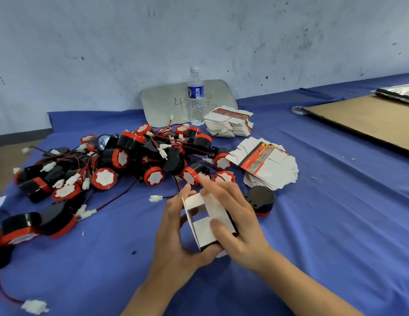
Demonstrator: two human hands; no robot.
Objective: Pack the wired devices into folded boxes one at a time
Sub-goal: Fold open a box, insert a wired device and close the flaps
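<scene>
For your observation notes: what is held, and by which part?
A small white cardboard box: left hand grips its left side, right hand its right side.

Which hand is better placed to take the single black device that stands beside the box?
Right, probably. The black device stands just beyond the right hand, on its outer side. The left hand grips the box from the opposite side and could steady it alone.
</scene>
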